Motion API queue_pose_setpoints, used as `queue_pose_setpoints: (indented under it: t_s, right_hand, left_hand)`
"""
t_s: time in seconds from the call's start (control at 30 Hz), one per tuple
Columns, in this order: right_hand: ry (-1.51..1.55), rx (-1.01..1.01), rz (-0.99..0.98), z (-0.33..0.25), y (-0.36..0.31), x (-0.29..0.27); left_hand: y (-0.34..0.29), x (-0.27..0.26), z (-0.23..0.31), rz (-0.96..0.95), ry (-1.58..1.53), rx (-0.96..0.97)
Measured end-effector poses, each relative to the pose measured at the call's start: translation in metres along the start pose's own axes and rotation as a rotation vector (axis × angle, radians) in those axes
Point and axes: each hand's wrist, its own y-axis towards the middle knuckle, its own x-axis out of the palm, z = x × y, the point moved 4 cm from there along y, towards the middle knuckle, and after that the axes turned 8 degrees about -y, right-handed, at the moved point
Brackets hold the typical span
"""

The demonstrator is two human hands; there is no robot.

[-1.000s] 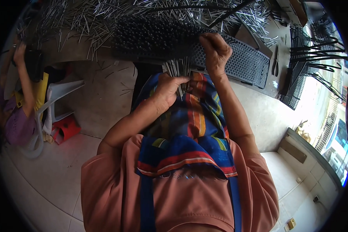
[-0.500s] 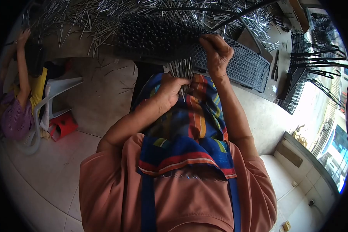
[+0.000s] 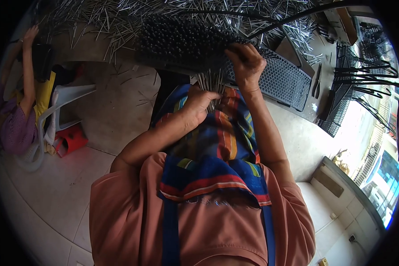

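Note:
My left hand (image 3: 198, 103) is closed around a bundle of thin metal rods (image 3: 212, 82), held above my lap with the upper ends fanned out. Beyond it lies a long tray with a honeycomb of holes (image 3: 281, 80). Its left part is packed with upright dark-tipped rods (image 3: 177, 42). My right hand (image 3: 248, 65) is over the tray where the packed part meets the bare holes, thumb and fingers pinched together. Whatever is between those fingertips is too small and dark to make out.
Loose metal rods (image 3: 106, 22) are heaped across the back of the table. Pliers (image 3: 316, 82) lie right of the tray, near black wire-mesh baskets (image 3: 337, 102). At left, another person's arm (image 3: 29, 66) reaches up beside a white plastic chair (image 3: 68, 95); a red container (image 3: 71, 141) stands on the floor.
My right hand's fingertips have shifted slightly left and toward me over the tray. My left hand keeps the bundle, whose lower ends now show less below the hand.

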Motion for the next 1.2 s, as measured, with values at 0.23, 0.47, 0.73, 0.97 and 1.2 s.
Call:
queue_pose_setpoints:
  t_s: [0.23, 0.47, 0.73, 0.97, 1.2]
  right_hand:
    - [-0.065, -0.017, 0.004, -0.002, 0.007, 0.0]
    - [0.271, 0.445, -0.628, 0.024, -0.027, 0.002]
    - [0.546, 0.581, -0.12, 0.022, -0.021, -0.023]
    - [0.261, 0.177, 0.159, 0.024, -0.008, -0.017]
    - [0.064, 0.052, 0.108, 0.012, -0.008, -0.01]
  left_hand:
    - [0.0, 0.004, 0.003, -0.008, -0.057, -0.034]
    - [-0.005, 0.015, 0.011, -0.136, -0.076, -0.001]
    - [-0.002, 0.004, 0.007, 0.024, -0.012, 0.006]
    - [-0.001, 0.009, 0.003, -0.004, 0.036, 0.1]
    - [-0.004, 0.01, 0.009, 0.001, 0.047, 0.041]
